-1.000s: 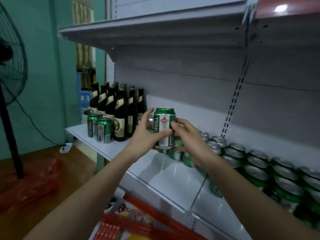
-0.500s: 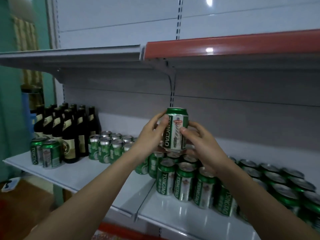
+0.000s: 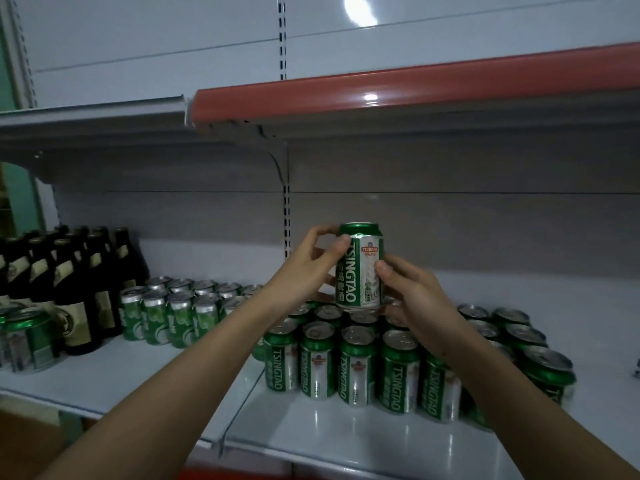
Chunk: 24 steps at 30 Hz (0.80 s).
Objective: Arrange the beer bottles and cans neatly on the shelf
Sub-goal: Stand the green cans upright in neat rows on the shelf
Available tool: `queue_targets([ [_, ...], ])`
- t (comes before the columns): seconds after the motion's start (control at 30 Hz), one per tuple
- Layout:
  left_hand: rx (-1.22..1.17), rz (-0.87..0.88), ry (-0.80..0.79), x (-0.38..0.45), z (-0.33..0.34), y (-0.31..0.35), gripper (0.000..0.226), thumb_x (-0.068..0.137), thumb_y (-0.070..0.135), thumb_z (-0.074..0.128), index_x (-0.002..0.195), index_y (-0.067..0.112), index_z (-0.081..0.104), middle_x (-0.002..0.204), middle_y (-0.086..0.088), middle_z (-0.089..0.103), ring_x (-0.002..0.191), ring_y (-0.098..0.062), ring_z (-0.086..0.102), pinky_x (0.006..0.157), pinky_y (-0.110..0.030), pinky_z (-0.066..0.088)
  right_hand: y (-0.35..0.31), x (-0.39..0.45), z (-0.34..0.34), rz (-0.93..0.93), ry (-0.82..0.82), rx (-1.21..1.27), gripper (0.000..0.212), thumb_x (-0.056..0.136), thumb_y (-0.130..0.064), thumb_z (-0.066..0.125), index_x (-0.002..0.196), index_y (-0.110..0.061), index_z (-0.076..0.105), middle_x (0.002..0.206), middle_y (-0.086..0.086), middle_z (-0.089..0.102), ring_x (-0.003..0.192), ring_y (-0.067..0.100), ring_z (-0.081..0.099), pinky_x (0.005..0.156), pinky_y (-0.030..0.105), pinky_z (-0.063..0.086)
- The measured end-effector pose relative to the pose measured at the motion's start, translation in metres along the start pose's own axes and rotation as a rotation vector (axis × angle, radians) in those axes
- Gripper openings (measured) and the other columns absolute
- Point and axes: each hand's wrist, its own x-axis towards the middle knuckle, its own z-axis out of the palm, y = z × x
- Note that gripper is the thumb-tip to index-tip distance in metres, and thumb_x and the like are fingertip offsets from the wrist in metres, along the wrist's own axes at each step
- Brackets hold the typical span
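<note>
I have one green Tsingtao can (image 3: 361, 266) up off the shelf, upright, label toward me, pinched between both hands: my left hand (image 3: 308, 268) curls round its upper left side with the thumb on the front near the rim, and my right hand (image 3: 414, 292) cups its lower right side, thumb pressed against the label. The can hangs just above the block of green cans (image 3: 360, 362) standing on the white shelf (image 3: 311, 434), over the rear rows of that block and not yet resting on any of them, as far as I can tell. So I judge I am mid-placement, carrying a single can to its spot in or on the block. To the left of the block sits a second cluster of cans (image 3: 180, 306), and further left of that the dark beer bottles (image 3: 72, 282); a few more cans (image 3: 27, 341) stand in front of the bottles. Next I need to choose whether this can starts a second tier or fills a gap, then lower it straight down, keeping it level so its base seats squarely on the lids below. If it lands off-centre it could tip and knock its neighbours, so I should let go one hand at a time, only once it stands by itself.
</note>
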Motion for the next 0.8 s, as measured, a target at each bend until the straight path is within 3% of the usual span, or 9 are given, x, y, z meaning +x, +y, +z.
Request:
queue_targets([
  [0.07, 0.024, -0.021, -0.028, 0.009, 0.008, 0.006, 0.043, 0.082, 0.058, 0.063, 0.116, 0.035, 0.048, 0.110, -0.003, 0.066, 0.079, -0.013, 0.073, 0.060, -0.034, 0.060, 0.002, -0.004, -0.012, -0.002, 0.024, -0.006, 0.022, 0.100, -0.024, 0.055, 0.120, -0.024, 0.064, 0.104, 0.001, 0.077, 0.092, 0.017, 0.074, 0.064, 0.029, 0.059],
  [0.23, 0.118, 0.007, -0.102, 0.031, 0.044, 0.018, 0.063, 0.081, 0.049, 0.072, 0.133, 0.020, 0.050, 0.107, -0.006, 0.065, 0.078, -0.010, 0.073, 0.055, -0.031, 0.058, -0.004, -0.019, -0.050, -0.058, 0.052, -0.010, 0.034, 0.090, -0.032, 0.061, 0.123, -0.033, 0.055, 0.102, 0.001, 0.077, 0.093, 0.019, 0.074, 0.065, 0.032, 0.060],
  [0.37, 0.110, 0.037, -0.147, 0.048, 0.087, 0.026, 0.053, 0.082, 0.046, 0.074, 0.126, 0.022, 0.056, 0.103, -0.003, 0.069, 0.080, -0.011, 0.073, 0.061, -0.035, 0.062, -0.012, -0.033, -0.090, -0.127, 0.120, -0.052, 0.028, 0.101, -0.022, 0.052, 0.125, -0.035, 0.055, 0.109, -0.006, 0.074, 0.101, 0.015, 0.072, 0.071, 0.030, 0.060],
  [0.47, 0.071, 0.037, -0.158, 0.062, 0.130, 0.032, 0.049, 0.082, 0.043, 0.077, 0.122, 0.022, 0.058, 0.104, -0.002, 0.069, 0.082, -0.015, 0.074, 0.066, -0.039, 0.063, -0.015, -0.044, -0.123, -0.188, 0.210, -0.198, 0.037, 0.097, -0.031, 0.060, 0.132, -0.041, 0.054, 0.114, -0.016, 0.071, 0.108, 0.010, 0.068, 0.080, 0.030, 0.059],
  [0.6, 0.068, 0.068, -0.211, 0.083, 0.187, 0.038, 0.044, 0.082, 0.039, 0.077, 0.118, 0.023, 0.058, 0.108, 0.013, 0.061, 0.086, -0.011, 0.070, 0.060, -0.029, 0.061, -0.010, -0.059, -0.170, -0.239, 0.329, -0.351, 0.067, 0.082, -0.040, 0.073, 0.144, -0.040, 0.047, 0.122, -0.014, 0.067, 0.108, 0.004, 0.065, 0.081, 0.025, 0.058],
  [0.7, 0.098, 0.102, -0.272, 0.102, 0.226, 0.040, 0.053, 0.084, 0.036, 0.076, 0.129, 0.020, 0.052, 0.112, 0.013, 0.056, 0.094, -0.009, 0.065, 0.060, -0.024, 0.059, -0.003, -0.060, -0.207, -0.274, 0.445, -0.387, 0.069, 0.078, -0.045, 0.073, 0.143, -0.038, 0.049, 0.126, -0.018, 0.064, 0.111, 0.003, 0.062, 0.086, 0.024, 0.055],
  [0.8, 0.135, 0.145, -0.307, 0.120, 0.263, 0.036, 0.064, 0.084, 0.031, 0.077, 0.138, 0.017, 0.047, 0.112, 0.007, 0.054, 0.097, -0.013, 0.064, 0.065, -0.023, 0.060, 0.011, -0.056, -0.243, -0.272, 0.551, -0.365, 0.062, 0.083, -0.032, 0.075, 0.141, -0.032, 0.052, 0.127, -0.015, 0.064, 0.110, 0.002, 0.061, 0.082, 0.018, 0.054],
])
